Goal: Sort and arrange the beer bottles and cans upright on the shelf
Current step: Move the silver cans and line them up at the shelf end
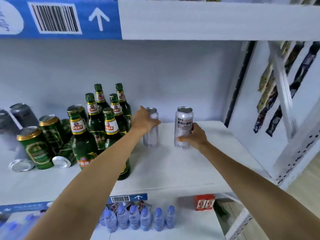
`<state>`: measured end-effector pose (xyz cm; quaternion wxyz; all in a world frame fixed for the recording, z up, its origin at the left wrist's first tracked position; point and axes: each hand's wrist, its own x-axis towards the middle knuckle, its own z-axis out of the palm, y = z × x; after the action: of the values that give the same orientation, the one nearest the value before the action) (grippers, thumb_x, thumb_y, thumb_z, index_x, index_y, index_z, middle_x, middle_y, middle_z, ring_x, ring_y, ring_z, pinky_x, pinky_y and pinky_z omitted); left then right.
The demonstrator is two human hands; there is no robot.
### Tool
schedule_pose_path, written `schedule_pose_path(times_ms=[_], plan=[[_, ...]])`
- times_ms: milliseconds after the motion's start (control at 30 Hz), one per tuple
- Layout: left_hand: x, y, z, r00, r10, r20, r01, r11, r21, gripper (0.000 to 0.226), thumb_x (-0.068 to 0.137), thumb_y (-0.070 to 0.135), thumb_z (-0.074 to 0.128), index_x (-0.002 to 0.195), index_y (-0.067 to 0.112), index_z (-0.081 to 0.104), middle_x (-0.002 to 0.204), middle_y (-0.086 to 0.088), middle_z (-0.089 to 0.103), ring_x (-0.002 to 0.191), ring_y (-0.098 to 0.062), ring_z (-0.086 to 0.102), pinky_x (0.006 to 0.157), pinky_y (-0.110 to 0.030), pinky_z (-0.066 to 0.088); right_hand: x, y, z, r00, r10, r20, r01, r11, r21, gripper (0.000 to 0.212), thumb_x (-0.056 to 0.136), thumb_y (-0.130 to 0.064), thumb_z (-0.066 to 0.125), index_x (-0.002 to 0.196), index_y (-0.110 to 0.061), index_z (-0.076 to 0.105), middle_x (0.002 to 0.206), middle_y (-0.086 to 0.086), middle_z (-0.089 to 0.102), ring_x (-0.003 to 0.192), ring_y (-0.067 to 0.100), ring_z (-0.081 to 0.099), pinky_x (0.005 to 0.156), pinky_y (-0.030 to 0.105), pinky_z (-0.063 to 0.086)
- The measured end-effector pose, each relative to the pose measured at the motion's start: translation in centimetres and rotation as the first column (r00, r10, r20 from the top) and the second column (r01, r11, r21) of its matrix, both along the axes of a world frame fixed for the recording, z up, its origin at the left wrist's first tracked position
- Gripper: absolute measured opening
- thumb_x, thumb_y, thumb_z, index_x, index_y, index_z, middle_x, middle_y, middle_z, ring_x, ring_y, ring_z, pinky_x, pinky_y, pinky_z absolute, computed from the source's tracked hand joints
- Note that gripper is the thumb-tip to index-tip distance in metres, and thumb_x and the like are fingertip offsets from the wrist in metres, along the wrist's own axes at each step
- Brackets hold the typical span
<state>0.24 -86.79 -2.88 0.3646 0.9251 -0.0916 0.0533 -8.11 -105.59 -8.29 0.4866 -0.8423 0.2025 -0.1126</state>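
Observation:
Two tall silver beer cans stand upright on the white shelf (173, 170). My left hand (144, 121) grips the left silver can (152, 134) near its top. My right hand (194, 135) grips the right silver can (183, 122) low on its side. To the left stands a cluster of several green beer bottles (110, 125), all upright. Further left, green cans (34, 148) stand or lean, and two cans lie on their sides showing silver bottoms (61, 161). Dark grey cans (24, 115) sit at the far left.
The shelf's back wall is close behind the cans. A blue-and-white carton (58, 18) sits on the shelf above. Below, water bottles (135, 219) and a red box (204, 202) occupy the lower shelf. Hanging snack packs (270, 94) are on the right rack.

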Motion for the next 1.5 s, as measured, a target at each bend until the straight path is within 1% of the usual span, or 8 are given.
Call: schedule_pose_path(times_ms=[133, 300, 467, 700, 1167, 1300, 1400, 1500], plan=[[3.8, -0.8, -1.1, 0.994, 0.107, -0.007, -0.107, 0.994, -0.033, 0.072, 0.069, 0.036, 0.08, 0.124, 0.006, 0.044, 0.12, -0.011, 0.06, 0.107, -0.03, 0.061, 0.075, -0.03, 0.047, 5.0, -0.8, -0.9, 0.999, 0.035, 0.007, -0.035, 0.999, 0.018, 0.065, 0.057, -0.022, 0.087, 0.113, -0.013, 0.055, 0.11, 0.001, 0.065, 0.104, 0.022, 0.063, 0.093, 0.041, 0.052], [6.4, -1.4, -2.7, 0.988, 0.155, 0.01, -0.154, 0.988, -0.02, 0.046, 0.074, 0.026, 0.076, 0.108, 0.007, 0.051, 0.114, -0.012, 0.06, 0.105, -0.029, 0.061, 0.072, -0.025, 0.039, 9.5, -0.8, -1.9, 0.995, 0.1, 0.004, -0.1, 0.995, 0.023, 0.067, 0.059, -0.02, 0.087, 0.116, -0.01, 0.052, 0.115, 0.004, 0.063, 0.106, 0.024, 0.061, 0.092, 0.043, 0.051], [8.5, -1.7, -3.3, 0.98, 0.198, -0.001, -0.197, 0.979, -0.057, 0.066, 0.067, 0.035, 0.08, 0.119, 0.005, 0.054, 0.116, -0.009, 0.059, 0.104, -0.027, 0.061, 0.076, -0.025, 0.043, 12.2, -0.2, -2.8, 0.99, 0.137, 0.02, -0.137, 0.99, 0.014, 0.066, 0.06, -0.017, 0.086, 0.116, -0.01, 0.051, 0.115, 0.004, 0.064, 0.105, 0.025, 0.061, 0.091, 0.04, 0.051], [9.3, -2.0, -3.5, 0.98, 0.199, 0.008, -0.197, 0.976, -0.09, 0.07, 0.068, 0.029, 0.084, 0.122, 0.005, 0.047, 0.117, -0.012, 0.061, 0.11, -0.028, 0.059, 0.092, -0.034, 0.049, 13.8, 0.6, -3.8, 0.988, 0.154, 0.019, -0.153, 0.988, -0.035, 0.064, 0.062, -0.018, 0.084, 0.115, -0.009, 0.049, 0.114, 0.007, 0.064, 0.105, 0.028, 0.06, 0.086, 0.036, 0.049], [10.3, -2.2, -3.2, 0.979, 0.194, -0.059, -0.199, 0.975, -0.099, 0.075, 0.067, 0.025, 0.085, 0.126, 0.007, 0.042, 0.126, -0.015, 0.056, 0.114, -0.03, 0.057, 0.093, -0.034, 0.047, 14.9, 0.6, -3.7, 0.974, 0.226, -0.022, -0.227, 0.968, -0.109, 0.071, 0.064, -0.022, 0.084, 0.12, -0.008, 0.043, 0.123, 0.01, 0.058, 0.112, 0.031, 0.057, 0.09, 0.042, 0.048], [10.3, -2.0, -2.8, 0.976, 0.172, -0.137, -0.181, 0.981, -0.063, 0.087, 0.069, 0.027, 0.084, 0.136, 0.006, 0.032, 0.136, -0.015, 0.048, 0.124, -0.033, 0.05, 0.101, -0.039, 0.045, 14.7, 0.7, -3.5, 0.968, 0.243, -0.063, -0.248, 0.965, -0.085, 0.079, 0.066, -0.022, 0.084, 0.129, -0.008, 0.038, 0.131, 0.011, 0.054, 0.118, 0.032, 0.053, 0.097, 0.044, 0.046], [10.2, -1.8, -1.8, 0.97, 0.106, -0.218, -0.115, 0.993, -0.032, 0.109, 0.071, 0.03, 0.083, 0.149, 0.005, 0.012, 0.152, -0.016, 0.029, 0.139, -0.032, 0.034, 0.111, -0.038, 0.035, 14.2, 0.4, -2.9, 0.961, 0.256, -0.103, -0.263, 0.963, -0.06, 0.087, 0.067, -0.02, 0.085, 0.136, -0.007, 0.035, 0.137, 0.011, 0.05, 0.126, 0.03, 0.049, 0.1, 0.039, 0.043], [10.0, -1.9, 0.2, 0.978, 0.081, -0.192, -0.07, 0.996, 0.059, 0.108, 0.078, 0.034, 0.077, 0.152, 0.004, 0.003, 0.156, -0.016, 0.019, 0.143, -0.032, 0.025, 0.113, -0.039, 0.03, 13.0, -0.2, -2.2, 0.947, 0.277, -0.159, -0.299, 0.945, -0.133, 0.087, 0.07, -0.024, 0.083, 0.14, -0.005, 0.035, 0.143, 0.012, 0.045, 0.13, 0.029, 0.045, 0.099, 0.034, 0.038]])
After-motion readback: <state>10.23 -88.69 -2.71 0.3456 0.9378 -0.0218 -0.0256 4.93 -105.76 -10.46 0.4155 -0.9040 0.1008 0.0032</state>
